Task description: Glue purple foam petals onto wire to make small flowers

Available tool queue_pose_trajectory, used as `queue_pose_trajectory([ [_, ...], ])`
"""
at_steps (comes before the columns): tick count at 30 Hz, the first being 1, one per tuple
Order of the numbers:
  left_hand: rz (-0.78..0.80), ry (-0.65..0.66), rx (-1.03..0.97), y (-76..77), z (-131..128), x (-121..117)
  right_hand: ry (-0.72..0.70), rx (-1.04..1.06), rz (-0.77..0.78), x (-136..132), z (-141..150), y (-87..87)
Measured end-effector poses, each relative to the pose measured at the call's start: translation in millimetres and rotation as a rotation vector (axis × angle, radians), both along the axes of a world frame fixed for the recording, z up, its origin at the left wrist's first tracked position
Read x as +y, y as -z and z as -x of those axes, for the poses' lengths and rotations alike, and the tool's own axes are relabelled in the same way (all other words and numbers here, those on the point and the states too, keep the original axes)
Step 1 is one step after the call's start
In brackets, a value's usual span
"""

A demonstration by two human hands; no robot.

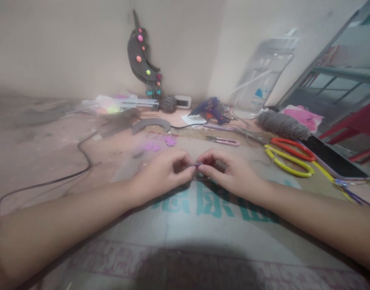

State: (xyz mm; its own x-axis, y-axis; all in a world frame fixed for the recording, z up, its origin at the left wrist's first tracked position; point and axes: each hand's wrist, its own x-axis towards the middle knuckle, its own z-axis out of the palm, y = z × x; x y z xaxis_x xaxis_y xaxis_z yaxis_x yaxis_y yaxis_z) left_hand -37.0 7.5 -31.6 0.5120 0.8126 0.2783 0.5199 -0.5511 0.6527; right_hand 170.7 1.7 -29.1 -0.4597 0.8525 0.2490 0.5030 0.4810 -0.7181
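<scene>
Over the board in the middle, my left hand (169,171) and my right hand (223,167) meet with their fingertips almost touching. Between them they pinch a small purple piece (198,164), seen edge-on and mostly covered by the fingers, so its full shape is hidden. Just beyond my left hand lie purple flower cutouts (170,140) and a small grey piece (137,154). Thread snips (223,140) with a pink handle rest beyond my right hand. To the right are large scissors (289,161) with one red and one yellow handle loop.
A purple glue gun (212,109) stands at the back, its black cord (42,184) trailing left. Around it are a grey curved strip (151,125), grey yarn (283,125), a clear bottle (259,80) and a phone (333,157). A decorated grey crescent (138,54) hangs on the wall.
</scene>
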Motion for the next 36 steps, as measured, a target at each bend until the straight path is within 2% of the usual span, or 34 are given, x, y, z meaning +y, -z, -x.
queue_pose_trajectory([
  [8, -0.056, 0.002, 0.029, -0.4, -1, -1, -0.018, 0.045, 0.110, 0, 2, -2.5],
  [20, 0.006, -0.030, 0.006, -1.4, 0, -1, -0.021, 0.104, 0.237, 5, -1, 1.0],
  [23, 0.030, -0.059, -0.003, -1.5, 0, -1, 0.039, 0.220, 0.192, 4, -2, -0.8],
  [26, 0.092, -0.084, -0.037, -0.6, -1, 0, 0.162, 0.396, 0.043, 4, -4, -4.5],
  [29, 0.169, -0.108, -0.068, 0.9, 0, 1, 0.228, 0.414, -0.070, 4, -5, -7.6],
  [36, 0.200, -0.115, -0.082, 3.5, 1, 3, 0.213, 0.261, 0.031, 1, -4, -11.4],
])
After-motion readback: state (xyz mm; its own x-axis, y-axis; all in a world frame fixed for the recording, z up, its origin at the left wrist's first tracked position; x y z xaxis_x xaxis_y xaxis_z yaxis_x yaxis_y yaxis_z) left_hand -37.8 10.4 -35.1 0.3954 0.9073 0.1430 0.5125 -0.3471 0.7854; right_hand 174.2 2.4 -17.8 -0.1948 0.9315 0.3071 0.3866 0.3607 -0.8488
